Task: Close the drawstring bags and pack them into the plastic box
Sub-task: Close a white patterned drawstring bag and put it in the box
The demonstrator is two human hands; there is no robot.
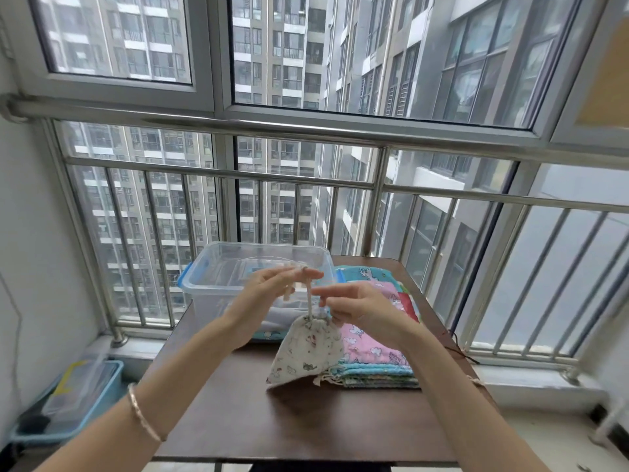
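A dark wooden table (238, 420) by a high-rise balcony window carries a clear plastic box (200, 294), its open top facing up to take finished bags. Through its wall I cannot tell what it holds.

Along the box's right side lies a flat stack of patterned bags (377, 356), apparently waiting their turn.

Just in front of the box's near right corner, a person lifts a white printed bag (308, 352). Its mouth is gathered and points up. Its long axis runs nearly upright, and the wide bottom splays out on the table against the stack.

The left hand (269, 294), raised in front of the box, pinches the top of the cord (309, 299) and draws it straight up. The right hand (360, 308), lower and right of the box, pinches at the gathered neck. Whether it has cloth or a second cord is too blurred to say.

Holding the neck down while pulling the cord up looks meant to cinch the mouth tight. I judge the closing nearly done, with packing still ahead.
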